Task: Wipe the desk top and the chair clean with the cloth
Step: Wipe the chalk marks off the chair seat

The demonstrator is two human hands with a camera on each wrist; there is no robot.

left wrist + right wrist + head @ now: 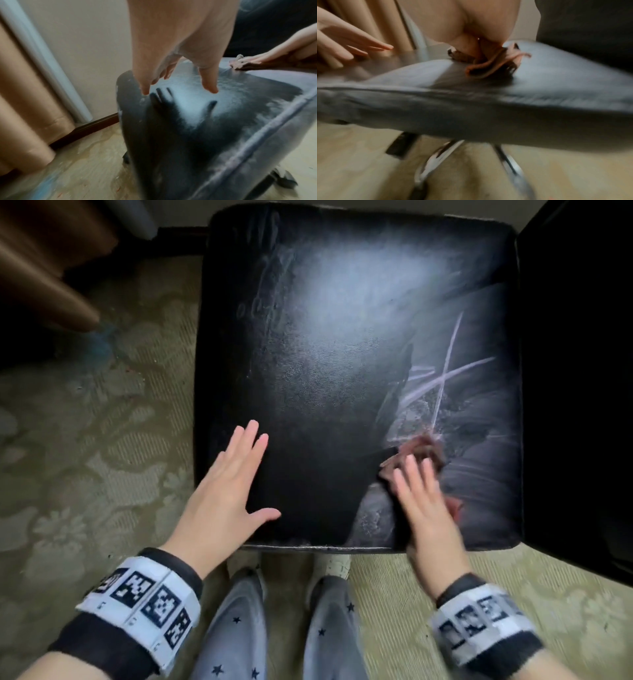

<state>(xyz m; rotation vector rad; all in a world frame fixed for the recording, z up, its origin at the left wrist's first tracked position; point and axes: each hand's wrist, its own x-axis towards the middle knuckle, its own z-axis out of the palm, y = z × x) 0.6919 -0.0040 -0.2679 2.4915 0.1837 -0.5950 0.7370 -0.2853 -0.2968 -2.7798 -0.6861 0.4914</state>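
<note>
The left hand [226, 491] hovers flat-fingered, holding nothing, over the chair seat [325, 337]. The right hand [424, 505] presses a soft, bunched cloth [423, 448] on the dusty near-right area; it likely needs flat-palm pressure, since the cloth looks limp.

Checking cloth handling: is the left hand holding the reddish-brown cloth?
No, the right hand presses the reddish-brown cloth; the left hand is bare.

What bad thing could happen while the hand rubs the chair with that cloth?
The chair seat stands on a wheeled base, so it might roll or turn under the pushing; the left hand lies spread over it, perhaps to steady it. The cloth is bunched small under the right hand, so dusty streaks could get missed or just smeared.
</note>
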